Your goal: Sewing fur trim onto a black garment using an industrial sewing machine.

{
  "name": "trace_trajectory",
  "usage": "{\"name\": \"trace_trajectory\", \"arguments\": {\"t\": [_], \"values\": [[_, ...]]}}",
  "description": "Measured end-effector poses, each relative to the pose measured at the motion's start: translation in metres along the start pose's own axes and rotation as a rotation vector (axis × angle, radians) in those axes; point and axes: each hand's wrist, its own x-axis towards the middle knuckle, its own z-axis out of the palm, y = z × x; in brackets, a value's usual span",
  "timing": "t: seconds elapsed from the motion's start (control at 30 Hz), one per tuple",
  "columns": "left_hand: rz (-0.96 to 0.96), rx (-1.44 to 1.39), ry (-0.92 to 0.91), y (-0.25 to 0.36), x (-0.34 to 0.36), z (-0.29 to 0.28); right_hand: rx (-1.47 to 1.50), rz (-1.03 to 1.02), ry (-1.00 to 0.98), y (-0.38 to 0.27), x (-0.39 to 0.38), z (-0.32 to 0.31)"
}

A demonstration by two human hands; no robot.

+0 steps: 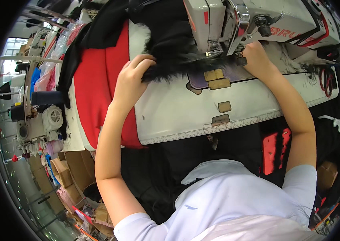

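Note:
My left hand (133,76) pinches the left end of a strip of black fur trim (168,69), its fingers curled over the fluffy edge. The trim runs right to the needle area of a white sewing machine (209,20), joined there with black fabric (166,30) that lies behind it. Close beside the presser foot (215,52), on its right, is my right hand (257,60). It is closed, and its fingertips are partly hidden by the machine parts, so what it holds does not show.
Red fabric (93,80) drapes over the left end of the white table (170,108). A ruler strip (218,128) follows the table's front edge. More black cloth (150,176) and a red-and-black piece (275,149) lie below it. Cardboard boxes (79,168) stand at the lower left.

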Motion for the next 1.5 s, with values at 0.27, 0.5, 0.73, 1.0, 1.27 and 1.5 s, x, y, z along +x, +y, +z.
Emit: {"name": "trace_trajectory", "arguments": {"t": [0.27,0.5,0.73,1.0,1.27,1.5], "values": [[0.043,-0.13,-0.002,-0.022,0.028,-0.006,0.049,0.018,0.032,-0.004,0.002,0.0],[0.245,0.494,0.111,-0.011,0.022,-0.037,0.077,0.038,0.005,0.008,-0.005,0.015],[-0.197,0.053,0.069,-0.016,0.052,-0.026,0.041,0.031,-0.019,0.013,-0.01,0.023],[-0.12,-0.164,-0.54,-0.011,0.141,0.008,-0.102,-0.014,-0.022,0.018,-0.015,0.027],[-0.11,-0.19,0.406,-0.044,0.126,-0.037,0.033,0.015,0.032,0.019,-0.012,0.023],[0.279,0.181,0.022,0.048,0.036,0.043,0.019,-0.059,-0.006,0.001,-0.009,0.01]]}}
